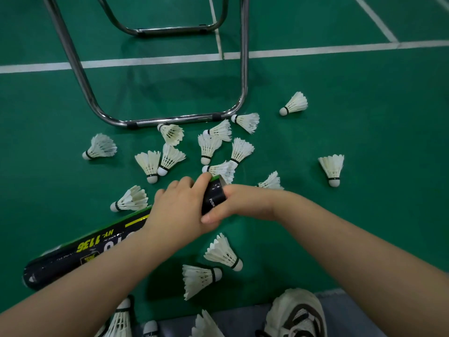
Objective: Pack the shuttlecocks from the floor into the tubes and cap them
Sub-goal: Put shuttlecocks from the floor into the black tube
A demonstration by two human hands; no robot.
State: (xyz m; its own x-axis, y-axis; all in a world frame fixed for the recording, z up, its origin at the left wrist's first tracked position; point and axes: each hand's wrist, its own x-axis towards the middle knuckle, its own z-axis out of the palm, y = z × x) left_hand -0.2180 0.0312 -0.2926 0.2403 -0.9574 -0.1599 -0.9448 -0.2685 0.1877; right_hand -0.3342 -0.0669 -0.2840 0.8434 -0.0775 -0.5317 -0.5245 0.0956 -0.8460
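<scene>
- Tube (97, 246) lies on floor (364, 215), running from 8 o'clock to centre; its end is gripped by left hand (177, 207), and right hand (243, 203) clasps the cap (213, 199).
- Shuttlecocks (209, 147) scattered from 12 to 6 o'clock; judged light, feathers fragile, best taken by the cork.

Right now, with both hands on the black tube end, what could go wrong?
1. The left hand and right hand work the black cardboard tube directly over white feather shuttlecocks; pressing down may crush feathers.
2. Two loose shuttlecocks lie under the forearms and could be flattened.
3. The chrome chair frame touches some shuttlecocks; bumping it may bend them.
</scene>
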